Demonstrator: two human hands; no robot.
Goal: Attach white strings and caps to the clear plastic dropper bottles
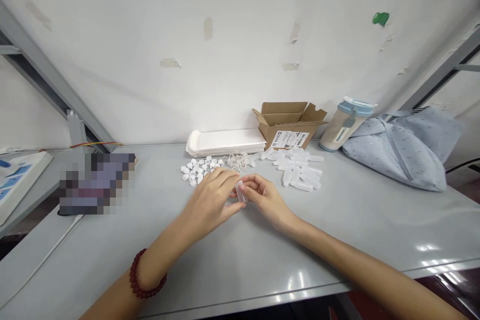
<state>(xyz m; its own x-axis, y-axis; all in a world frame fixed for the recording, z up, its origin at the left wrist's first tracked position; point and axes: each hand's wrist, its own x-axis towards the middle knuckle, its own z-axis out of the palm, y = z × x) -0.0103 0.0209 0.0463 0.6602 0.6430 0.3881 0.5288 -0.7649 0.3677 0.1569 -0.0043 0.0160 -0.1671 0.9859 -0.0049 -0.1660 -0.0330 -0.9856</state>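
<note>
My left hand (215,194) and my right hand (268,201) meet over the middle of the table, both closed on one small translucent plastic bottle (241,194). The bottle is held roughly upright, with the left thumb near its lower end and the right thumb near its top; fingers hide part of it. Just beyond the left hand lies a group of white caps (193,172). Right of centre is a loose pile of similar translucent bottles (300,172). A tangle of thin whitish loops (239,161) lies between these two groups.
Behind the parts stand a stack of white trays (228,141) and an open cardboard box (288,132). A blue-lidded tumbler (345,125) and a light blue cloth bag (401,152) are at the right. A blurred-out phone-like object (99,185) with a white cable (45,260) lies left.
</note>
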